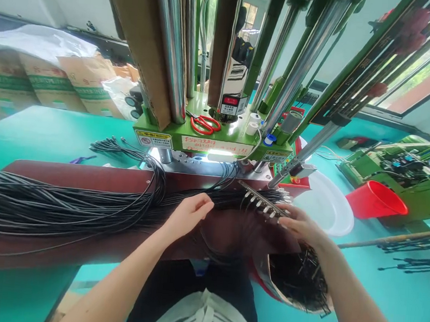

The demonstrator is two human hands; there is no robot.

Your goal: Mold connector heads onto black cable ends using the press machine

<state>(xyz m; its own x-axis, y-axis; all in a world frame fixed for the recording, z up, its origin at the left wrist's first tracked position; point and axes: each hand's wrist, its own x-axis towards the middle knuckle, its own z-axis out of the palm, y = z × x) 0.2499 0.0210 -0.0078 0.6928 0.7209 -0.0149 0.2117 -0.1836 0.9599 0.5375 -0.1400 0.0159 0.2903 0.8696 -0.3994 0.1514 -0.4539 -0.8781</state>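
My right hand point(301, 226) is closed on the near end of a narrow metal bar point(259, 196). A row of pale connector ends with thin dark cables sticks out along the bar. My left hand point(192, 211) has its fingers curled together, above the black cables point(66, 206) on the brown work surface point(65, 174). What lies inside those fingers, if anything, is hidden. Behind both hands stands a green press point(216, 144) with a lit metal bed, where a few cables point(229, 172) lie. Light-tipped cable ends point(282, 196) lie just behind my right hand.
Red-handled scissors point(205, 124) rest on the press ledge. Below my right forearm stands a bin point(265, 274) of dark scraps. To the right are a white round tub point(330, 205), a red bucket point(377, 201) and another green machine point(421, 187). Paper sacks point(83, 83) stand back left.
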